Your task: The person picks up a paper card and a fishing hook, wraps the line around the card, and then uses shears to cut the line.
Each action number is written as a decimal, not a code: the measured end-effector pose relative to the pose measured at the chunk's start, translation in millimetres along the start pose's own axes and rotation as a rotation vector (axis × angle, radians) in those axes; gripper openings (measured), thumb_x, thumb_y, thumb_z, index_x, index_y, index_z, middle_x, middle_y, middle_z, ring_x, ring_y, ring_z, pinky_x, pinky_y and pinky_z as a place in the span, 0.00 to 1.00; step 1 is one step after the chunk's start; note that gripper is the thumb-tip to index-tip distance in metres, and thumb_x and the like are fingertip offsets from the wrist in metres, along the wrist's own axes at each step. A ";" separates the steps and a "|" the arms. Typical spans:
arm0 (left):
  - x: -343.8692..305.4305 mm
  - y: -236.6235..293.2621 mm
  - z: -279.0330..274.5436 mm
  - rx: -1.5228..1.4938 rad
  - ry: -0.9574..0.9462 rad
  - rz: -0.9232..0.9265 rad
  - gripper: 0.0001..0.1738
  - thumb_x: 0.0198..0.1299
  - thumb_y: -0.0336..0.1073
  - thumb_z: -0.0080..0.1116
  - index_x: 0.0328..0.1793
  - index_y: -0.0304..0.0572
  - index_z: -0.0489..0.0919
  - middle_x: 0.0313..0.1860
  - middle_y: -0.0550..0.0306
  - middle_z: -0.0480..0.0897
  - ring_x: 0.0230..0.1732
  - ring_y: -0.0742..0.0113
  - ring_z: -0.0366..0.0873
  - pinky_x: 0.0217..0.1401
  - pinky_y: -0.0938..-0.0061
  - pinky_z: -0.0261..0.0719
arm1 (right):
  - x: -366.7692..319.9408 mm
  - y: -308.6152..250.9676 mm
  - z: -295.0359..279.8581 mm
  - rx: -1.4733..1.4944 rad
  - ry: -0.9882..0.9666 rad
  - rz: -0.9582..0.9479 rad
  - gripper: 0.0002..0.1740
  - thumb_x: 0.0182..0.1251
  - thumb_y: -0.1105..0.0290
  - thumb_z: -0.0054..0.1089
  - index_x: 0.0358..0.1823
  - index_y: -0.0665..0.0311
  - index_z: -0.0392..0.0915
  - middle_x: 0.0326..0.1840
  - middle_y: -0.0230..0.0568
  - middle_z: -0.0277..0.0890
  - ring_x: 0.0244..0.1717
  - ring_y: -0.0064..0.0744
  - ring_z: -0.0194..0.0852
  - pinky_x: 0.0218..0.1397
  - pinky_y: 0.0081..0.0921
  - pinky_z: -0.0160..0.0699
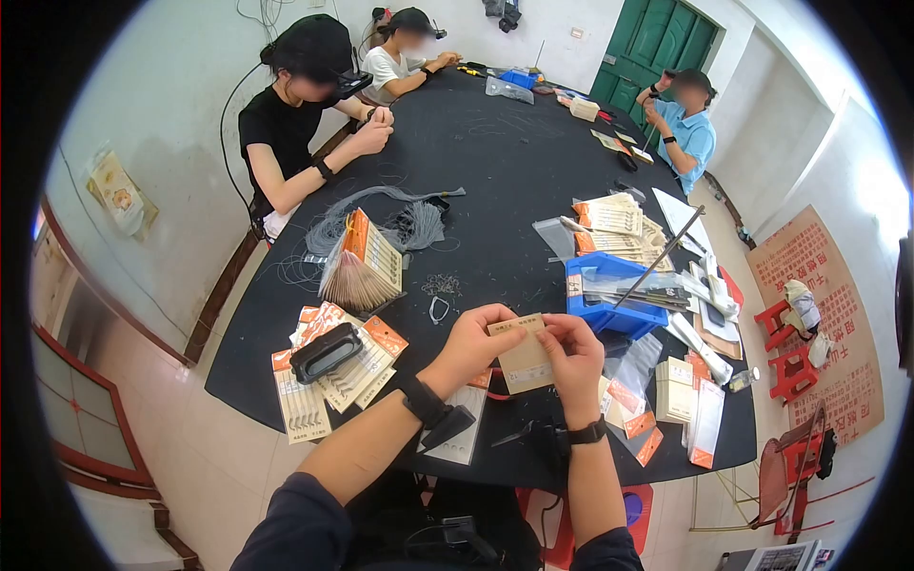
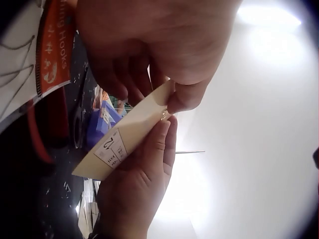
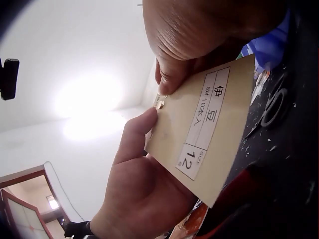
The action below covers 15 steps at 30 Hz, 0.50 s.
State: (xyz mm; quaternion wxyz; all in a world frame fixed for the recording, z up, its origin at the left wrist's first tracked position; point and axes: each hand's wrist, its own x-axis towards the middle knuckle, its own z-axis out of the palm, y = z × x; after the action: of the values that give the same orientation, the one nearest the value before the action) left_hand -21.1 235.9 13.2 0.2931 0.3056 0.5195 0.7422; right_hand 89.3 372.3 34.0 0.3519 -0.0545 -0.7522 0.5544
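Holding a tan labelled card point(image 1: 525, 365), apparently stiff paper, left point(image 1: 476, 346) and right hands point(image 1: 573, 362) pinching its edge.

Matt tan paper card point(image 1: 526, 360), smooth blue plastic bin point(image 1: 609, 295), matt black tabletop point(image 1: 505, 200)

The left hand point(image 1: 476, 344) and right hand point(image 1: 574, 360) pinch a tan card point(image 1: 526, 367) above a black table point(image 1: 514, 205). Left of the grip, a black case point(image 1: 327, 353) rests on packets point(image 1: 303, 402); beyond them stands a fanned card stack point(image 1: 360, 274). Right of the grip sits a blue bin point(image 1: 607, 322). Three people point(image 1: 290, 143) are farther off.
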 end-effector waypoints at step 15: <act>0.3 3.5 -1.0 -0.123 -0.037 -0.100 0.11 0.65 0.36 0.63 0.47 0.36 0.81 0.38 0.62 0.83 0.39 0.79 0.80 0.41 0.82 0.78 | 6.9 -13.6 -1.1 -0.227 -0.044 -0.205 0.14 0.56 0.80 0.68 0.45 0.65 0.83 0.40 0.37 0.80 0.35 0.25 0.78 0.37 0.19 0.76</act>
State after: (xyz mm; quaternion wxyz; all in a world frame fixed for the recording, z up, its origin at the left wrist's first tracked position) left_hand -22.5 234.5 16.3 0.3576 0.2744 0.4819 0.7514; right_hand 89.0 371.2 49.2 0.3816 -0.0049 -0.8192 0.4281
